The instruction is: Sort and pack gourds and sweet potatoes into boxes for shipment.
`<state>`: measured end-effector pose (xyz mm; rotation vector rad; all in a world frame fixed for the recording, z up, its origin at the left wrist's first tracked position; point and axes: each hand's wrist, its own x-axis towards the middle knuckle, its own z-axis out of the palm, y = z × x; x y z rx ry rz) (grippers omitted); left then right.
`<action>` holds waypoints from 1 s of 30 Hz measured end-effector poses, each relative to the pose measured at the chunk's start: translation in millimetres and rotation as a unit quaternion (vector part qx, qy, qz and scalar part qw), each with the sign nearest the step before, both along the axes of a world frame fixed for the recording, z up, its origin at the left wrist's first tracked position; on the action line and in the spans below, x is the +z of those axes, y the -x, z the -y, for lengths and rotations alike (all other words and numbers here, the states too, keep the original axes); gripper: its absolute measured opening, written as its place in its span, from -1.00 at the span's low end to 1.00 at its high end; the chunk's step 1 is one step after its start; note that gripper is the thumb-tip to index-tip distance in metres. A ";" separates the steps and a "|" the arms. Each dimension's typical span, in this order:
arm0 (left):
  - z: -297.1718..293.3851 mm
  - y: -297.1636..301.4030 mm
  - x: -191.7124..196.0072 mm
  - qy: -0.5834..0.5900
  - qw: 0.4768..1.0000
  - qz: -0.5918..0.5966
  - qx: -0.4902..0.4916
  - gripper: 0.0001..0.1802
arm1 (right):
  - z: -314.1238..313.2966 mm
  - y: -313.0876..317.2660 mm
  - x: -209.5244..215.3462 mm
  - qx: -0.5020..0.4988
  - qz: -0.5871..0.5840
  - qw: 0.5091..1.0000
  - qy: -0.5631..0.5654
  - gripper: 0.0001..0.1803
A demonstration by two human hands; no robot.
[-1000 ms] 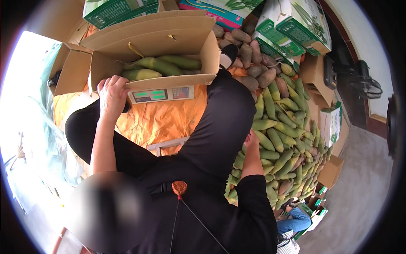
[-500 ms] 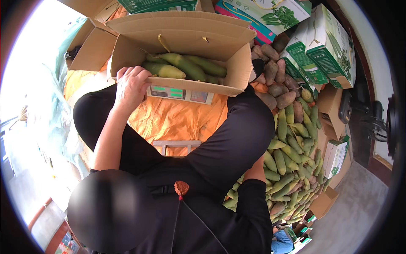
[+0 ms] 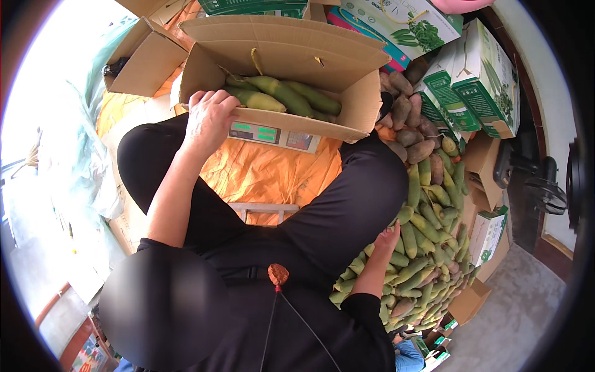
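Note:
My left hand (image 3: 212, 118) grips the near edge of an open cardboard box (image 3: 279, 40), fingers over the rim. Inside lie several long green radishes (image 3: 282, 94). The box rests on a scale (image 3: 273, 137) with a lit green display, mostly covered by the box. Beside my right knee, my right hand (image 3: 388, 239) is at a large heap of green radishes (image 3: 427, 230). Its fingers close on the end of one green radish (image 3: 405, 214); part of the grip is hard to see.
Brownish-red roots (image 3: 409, 133) lie beyond the heap. White and green cartons (image 3: 486, 80) stand at the right. Another open cardboard box (image 3: 149, 62) is at the far left. Orange sheeting (image 3: 273, 170) covers the floor before me, near a small stool (image 3: 263, 211). A fan (image 3: 548, 195) stands far right.
My right hand, hidden behind my leg before, has come into view at the heap, by a green radish. My left hand keeps its hold on the box edge. The whole view has shifted slightly.

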<state>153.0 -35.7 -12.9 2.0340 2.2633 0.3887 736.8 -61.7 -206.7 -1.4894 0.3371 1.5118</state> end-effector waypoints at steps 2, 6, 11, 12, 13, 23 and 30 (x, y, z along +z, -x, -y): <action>-0.2 -0.6 -1.6 -0.002 1.000 -0.001 -0.001 -0.81 | 3.1 -1.0 11.8 -0.002 0.050 0.999 -0.022 -0.40; 5.0 2.7 1.1 -0.003 1.000 -0.005 0.006 -0.82 | -22.4 29.2 82.5 0.117 0.063 0.982 -0.132 -0.43; -0.7 0.9 -3.0 -0.019 1.000 0.010 -0.003 -0.81 | -74.9 24.3 151.1 0.248 0.246 0.907 -0.236 -0.36; 1.0 1.5 -2.3 -0.014 1.000 0.010 0.002 -0.81 | -90.0 43.7 177.0 0.300 0.261 0.878 -0.267 -0.34; 2.0 1.8 -1.4 -0.010 1.000 0.009 0.006 -0.82 | -107.1 65.2 206.4 0.349 0.277 0.845 -0.297 -0.32; 2.2 1.9 -0.2 -0.002 1.000 0.003 0.000 -0.82 | -224.7 251.8 313.2 0.690 0.145 0.589 -0.395 -0.50; 0.5 2.0 -1.2 -0.007 1.000 0.001 0.003 -0.81 | -235.3 326.1 255.9 0.735 0.364 0.438 -0.370 -0.47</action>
